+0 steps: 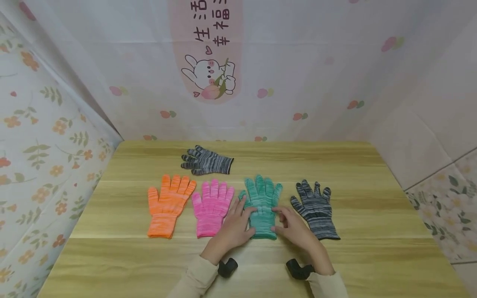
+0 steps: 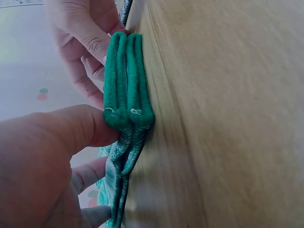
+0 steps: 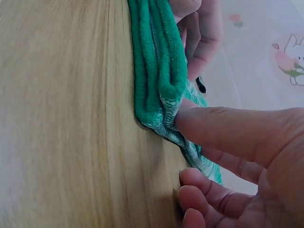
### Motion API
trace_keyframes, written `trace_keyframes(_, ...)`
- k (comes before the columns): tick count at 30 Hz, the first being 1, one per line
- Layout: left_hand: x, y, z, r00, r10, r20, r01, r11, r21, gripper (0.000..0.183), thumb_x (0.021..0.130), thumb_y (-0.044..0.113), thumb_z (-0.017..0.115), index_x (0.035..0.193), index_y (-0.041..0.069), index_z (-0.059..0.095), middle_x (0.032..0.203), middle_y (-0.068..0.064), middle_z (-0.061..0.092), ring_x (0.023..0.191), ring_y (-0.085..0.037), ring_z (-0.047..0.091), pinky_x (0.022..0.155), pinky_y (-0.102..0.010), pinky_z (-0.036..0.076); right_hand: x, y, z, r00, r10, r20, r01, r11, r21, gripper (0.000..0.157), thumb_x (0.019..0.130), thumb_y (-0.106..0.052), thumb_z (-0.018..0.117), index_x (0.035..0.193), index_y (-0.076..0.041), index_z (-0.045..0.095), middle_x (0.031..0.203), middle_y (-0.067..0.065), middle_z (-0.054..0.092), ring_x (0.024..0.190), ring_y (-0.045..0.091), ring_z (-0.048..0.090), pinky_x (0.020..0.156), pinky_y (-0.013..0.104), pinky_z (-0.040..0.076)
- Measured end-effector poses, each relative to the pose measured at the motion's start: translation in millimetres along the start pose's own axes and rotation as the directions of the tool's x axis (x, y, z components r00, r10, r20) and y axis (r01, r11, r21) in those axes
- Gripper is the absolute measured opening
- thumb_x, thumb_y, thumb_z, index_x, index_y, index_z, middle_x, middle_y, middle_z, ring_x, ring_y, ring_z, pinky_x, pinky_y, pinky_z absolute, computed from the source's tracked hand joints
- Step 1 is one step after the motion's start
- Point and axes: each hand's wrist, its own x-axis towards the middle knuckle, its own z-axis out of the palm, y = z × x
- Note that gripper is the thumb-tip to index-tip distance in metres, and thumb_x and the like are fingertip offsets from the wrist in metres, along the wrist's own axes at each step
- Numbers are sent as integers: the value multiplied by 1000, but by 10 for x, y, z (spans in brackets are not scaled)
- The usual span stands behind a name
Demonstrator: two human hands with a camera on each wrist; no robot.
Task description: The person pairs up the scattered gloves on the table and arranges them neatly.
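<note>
Two green gloves (image 1: 263,217) lie stacked, fingers pointing away from me, their doubled cuffs (image 2: 124,78) showing edge-on in the wrist views. My left hand (image 1: 235,223) rests along the left side of the stack, its thumb touching a corner of the cuffs and its fingers on the glove's edge. On the opposite side, my right hand (image 1: 296,227) touches the stack, thumb against the cuff corner (image 3: 168,95) and fingers loosely bent along the edge. Nearest the left hand is a pink glove (image 1: 210,213); a dark grey striped glove (image 1: 314,209) lies beside the right hand.
Farther left on the wooden table (image 1: 112,256) lies an orange glove (image 1: 169,205). Another grey striped glove (image 1: 208,160) lies sideways near the back edge. A printed curtain (image 1: 305,62) hangs behind the table, with a flowered cloth (image 1: 41,165) at the left.
</note>
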Motion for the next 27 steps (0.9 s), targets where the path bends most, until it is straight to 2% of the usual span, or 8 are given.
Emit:
trace_keyframes(7, 23, 28, -5, 1000, -1, 9, 1, 999, 32, 48, 82, 23, 60, 128, 13, 50, 151, -22, 22, 138, -44, 18, 111, -55, 22, -31, 18, 12, 1000, 17, -7, -17, 1000, 8, 49, 80, -13, 71, 126, -4, 53, 89, 5, 48, 74, 14, 42, 59, 21, 37)
trace_keyframes(10, 42, 38, -22, 1000, -9, 15, 8, 999, 33, 47, 82, 24, 62, 126, 13, 51, 151, -21, 22, 138, -44, 19, 110, -56, 24, -48, 16, -2, 1000, -1, -13, 1, 1000, 14, 50, 81, -16, 71, 127, -4, 53, 90, 5, 49, 75, 14, 42, 61, 21, 38)
trace_keyframes(14, 59, 94, -58, 999, -35, -1, 35, 999, 27, 45, 83, 24, 61, 126, 13, 52, 151, -20, 22, 137, -44, 21, 108, -57, 27, -102, 27, -58, 999, -27, -19, 29, 996, 86, 51, 84, -18, 69, 130, -5, 51, 95, 8, 53, 79, 14, 47, 66, 21, 42)
trace_keyframes(17, 67, 209, -82, 999, -23, -34, 24, 999, 46, 44, 85, 22, 60, 126, 12, 52, 150, -19, 25, 137, -42, 23, 110, -53, 26, -189, 38, -137, 998, -17, -61, 25, 991, 134, 49, 86, -17, 66, 130, -5, 50, 102, 9, 56, 85, 13, 52, 73, 21, 47)
trace_keyframes(20, 76, 384, -75, 997, 46, -58, -40, 994, 105, 41, 86, 19, 59, 125, 10, 54, 146, -17, 34, 136, -39, 28, 112, -47, 27, -301, 69, -249, 986, -20, -165, 40, 993, 114, 42, 88, -14, 63, 127, -3, 53, 105, 9, 60, 91, 12, 55, 76, 21, 50)
trace_keyframes(23, 81, 581, -8, 990, 137, -31, -130, 979, 157, 37, 88, 19, 57, 124, 10, 56, 141, -14, 44, 134, -33, 36, 111, -40, 31, -422, 149, -387, 955, -38, -293, 52, 998, 38, 34, 91, -10, 59, 122, 0, 56, 105, 12, 62, 91, 7, 55, 75, 21, 51)
trace_keyframes(27, 90, 809, 153, 969, 240, 54, -246, 959, 142, 34, 91, 16, 52, 124, 9, 57, 136, -11, 50, 130, -25, 43, 107, -33, 36, -559, 320, -572, 911, 24, -411, -47, 998, -45, 29, 93, -9, 54, 119, 3, 57, 110, 17, 62, 89, -9, 47, 73, 17, 48)
